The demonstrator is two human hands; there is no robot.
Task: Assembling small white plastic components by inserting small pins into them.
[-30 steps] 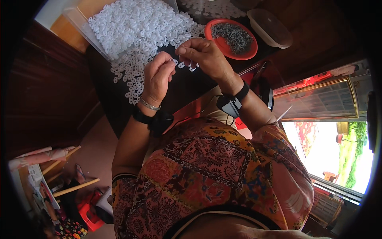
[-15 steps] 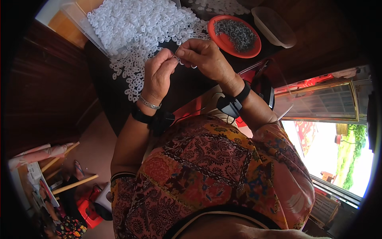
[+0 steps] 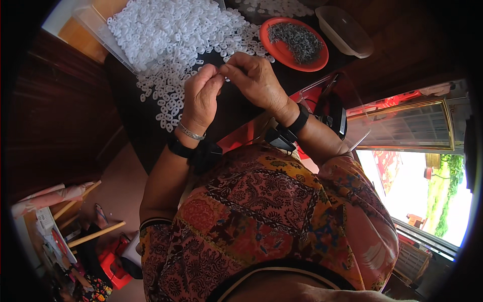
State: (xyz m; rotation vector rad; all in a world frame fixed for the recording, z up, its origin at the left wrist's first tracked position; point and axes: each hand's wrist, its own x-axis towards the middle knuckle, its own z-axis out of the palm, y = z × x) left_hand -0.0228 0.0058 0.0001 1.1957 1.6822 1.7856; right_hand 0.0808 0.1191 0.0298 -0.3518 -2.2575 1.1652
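Shirt: a patterned garment point(image 3: 261, 201) in dark red, orange and black fills the near part of the view.
Wrists: a black strap point(image 3: 180, 147) and a silver bracelet point(image 3: 191, 133) circle the left wrist; a second black strap point(image 3: 300, 119) circles the right.
Left hand: raised over the table, the left hand point(image 3: 201, 95) has its thumb and forefinger pressed together, the other fingers curled under.
Right hand: the right hand point(image 3: 256, 83) reaches in from the other side, thumb and forefinger also closed to a pinch.
Meeting point: the fingertips of both hands come together; whatever sits between them is hidden, so what they pinch cannot be told.
Table: the dark table point(image 3: 231, 113) lies beneath the hands.
White pieces: small oval white pieces point(image 3: 171, 38) with holes lie heaped beyond the left hand, some strewn nearer its wrist.
Box: a clear box point(image 3: 100, 38) stands around part of the heap, which spills past its near side.
Plate: beyond the right hand, a red plate point(image 3: 275, 49) bears a pile of thin grey bits point(image 3: 299, 43).
Tub: a translucent tub point(image 3: 347, 32) is just right of the plate.
Far right: a gold-edged panel point(image 3: 407, 123) stands above a bright opening point(image 3: 407, 186).
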